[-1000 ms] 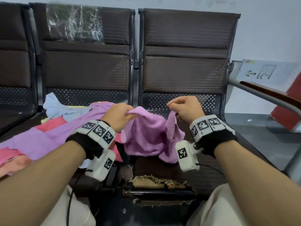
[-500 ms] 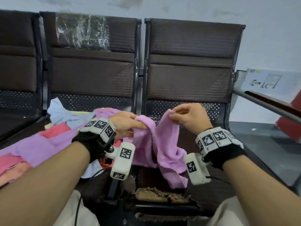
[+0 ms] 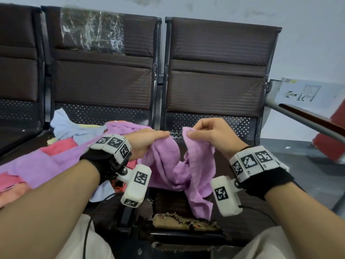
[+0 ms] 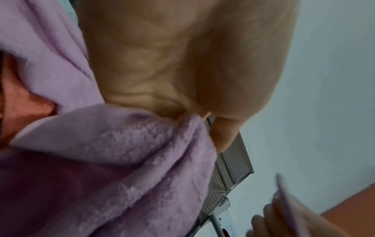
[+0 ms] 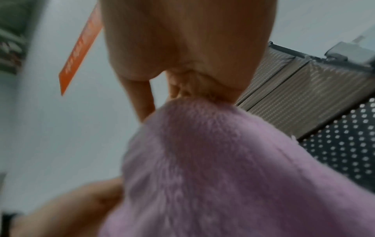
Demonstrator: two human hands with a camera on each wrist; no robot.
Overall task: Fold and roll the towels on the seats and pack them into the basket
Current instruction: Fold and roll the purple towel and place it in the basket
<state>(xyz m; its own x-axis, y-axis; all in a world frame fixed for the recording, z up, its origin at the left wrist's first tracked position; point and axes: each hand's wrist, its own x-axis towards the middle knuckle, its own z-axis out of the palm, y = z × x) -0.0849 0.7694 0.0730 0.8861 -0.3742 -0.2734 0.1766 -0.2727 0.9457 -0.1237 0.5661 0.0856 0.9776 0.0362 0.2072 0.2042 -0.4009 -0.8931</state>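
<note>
Hands had drawn apart, spreading the purple towel (image 3: 175,165) above the right seat (image 3: 242,206).
Left hand (image 3: 143,141) and right hand (image 3: 211,135) each pinched a top corner; the towel's slack middle sagged between them, equally near both.

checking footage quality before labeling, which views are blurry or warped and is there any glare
Head view: sharp, wide-angle bowing at the seat backs, glare on the plastic wrap. Left wrist view: left hand and purple towel soft, close-up. Right wrist view: right hand and towel blurred; perforated seat back clearer.
</note>
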